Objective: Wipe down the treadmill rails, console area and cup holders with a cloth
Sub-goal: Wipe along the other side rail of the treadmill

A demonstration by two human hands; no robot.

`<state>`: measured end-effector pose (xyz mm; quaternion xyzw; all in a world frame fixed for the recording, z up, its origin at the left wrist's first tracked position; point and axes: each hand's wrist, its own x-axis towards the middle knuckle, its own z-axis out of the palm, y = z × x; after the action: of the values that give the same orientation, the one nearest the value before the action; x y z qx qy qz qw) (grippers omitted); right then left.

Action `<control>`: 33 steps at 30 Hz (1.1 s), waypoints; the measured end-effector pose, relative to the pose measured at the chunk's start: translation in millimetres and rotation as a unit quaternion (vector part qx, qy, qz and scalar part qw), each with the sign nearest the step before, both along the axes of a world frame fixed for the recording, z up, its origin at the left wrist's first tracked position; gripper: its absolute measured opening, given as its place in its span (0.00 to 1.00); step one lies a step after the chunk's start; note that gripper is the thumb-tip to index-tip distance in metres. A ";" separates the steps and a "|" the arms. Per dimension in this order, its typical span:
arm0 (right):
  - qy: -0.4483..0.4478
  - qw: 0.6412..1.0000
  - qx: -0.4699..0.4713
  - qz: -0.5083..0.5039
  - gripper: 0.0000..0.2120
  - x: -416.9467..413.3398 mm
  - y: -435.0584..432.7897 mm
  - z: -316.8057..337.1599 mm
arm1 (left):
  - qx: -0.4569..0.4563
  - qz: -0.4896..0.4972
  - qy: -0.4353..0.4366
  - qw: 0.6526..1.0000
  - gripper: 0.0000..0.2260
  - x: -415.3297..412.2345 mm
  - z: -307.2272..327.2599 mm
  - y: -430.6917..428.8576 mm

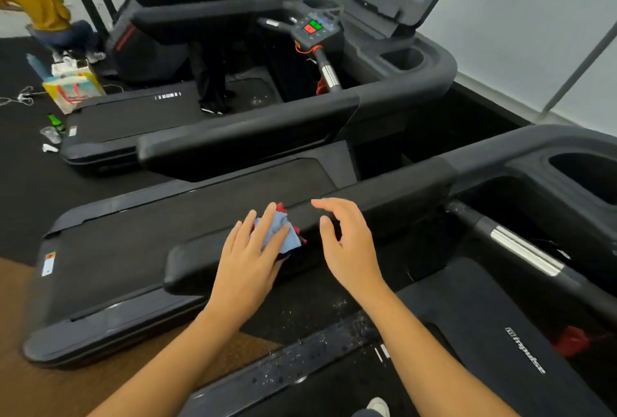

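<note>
On black padded treadmill rail (400,198), running lower-left to upper-right: pressing crumpled blue-and-red cloth (278,231) under flat left hand (247,266), holding right hand (350,246) open and empty just beside.

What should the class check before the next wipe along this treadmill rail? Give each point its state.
1. Cloth lies on the rail: ok.
2. Left hand presses the cloth with straight fingers: ok.
3. Right hand holds nothing: ok.
4. Rail ahead bare of objects: ok.
5. Cup holder already wiped: cannot tell.
6. Cloth damp: cannot tell.
</note>
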<state>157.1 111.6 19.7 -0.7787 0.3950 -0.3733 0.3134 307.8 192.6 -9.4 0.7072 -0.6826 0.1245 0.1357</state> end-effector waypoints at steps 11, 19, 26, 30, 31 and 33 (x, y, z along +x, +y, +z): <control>0.193 0.977 -0.086 0.005 0.17 5.2 -34.1 -26.2 | -0.047 0.056 0.038 0.997 0.18 51.4 -6.3 53.5; 0.202 0.972 -0.119 -0.013 0.17 5.6 -33.2 -27.7 | -0.018 0.032 0.106 0.994 0.21 5.2 3.7 -1.0; 0.231 0.964 -0.127 0.025 0.20 -8.9 -28.5 -29.6 | -0.014 -0.002 0.081 0.997 0.24 4.4 3.0 -1.8; 0.227 0.966 -0.116 0.049 0.21 -37.5 -21.2 -32.3 | -0.009 -0.010 0.085 0.996 0.24 4.8 2.1 2.5; 0.223 0.968 -0.106 0.046 0.21 -47.9 -20.2 -32.9 | -0.013 -0.014 0.092 0.996 0.24 2.1 2.3 1.4; 0.211 0.974 -0.074 0.020 0.21 -73.3 -22.0 -34.0 | -0.023 -0.047 0.093 0.994 0.23 -11.7 3.6 -5.5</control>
<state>83.8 89.6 -14.4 -0.8689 0.4074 -0.2225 0.1717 296.1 187.1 -5.8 0.6799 -0.6961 0.0669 0.2207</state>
